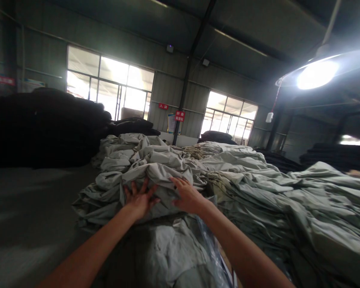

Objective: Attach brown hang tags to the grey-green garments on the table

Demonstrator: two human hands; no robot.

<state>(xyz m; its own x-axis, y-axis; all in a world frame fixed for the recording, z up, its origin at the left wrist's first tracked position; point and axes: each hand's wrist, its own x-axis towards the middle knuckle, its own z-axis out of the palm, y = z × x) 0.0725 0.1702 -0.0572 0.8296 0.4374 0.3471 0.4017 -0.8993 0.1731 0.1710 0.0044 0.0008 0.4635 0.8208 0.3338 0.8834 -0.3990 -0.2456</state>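
A heap of crumpled grey-green fabric [165, 168] lies straight ahead of me. My left hand [141, 199] rests on its near side with the fingers spread wide. Against the same fabric, a little to the right, my right hand [184, 195] is stretched out with its fingers apart. Neither hand grips a fold that I can see. Below my hands hangs more pale grey cloth [177, 248]. Beside it, partly behind my right forearm, there is clear plastic film [211, 252].
Large piles of grey-green fabric [288, 196] spread to the right. Dark stacked bundles [45, 128] stand at the left, by the grey floor [27, 216]. A bright lamp [318, 75] hangs at upper right. Windows [111, 84] and red signs [180, 116] are on the far wall.
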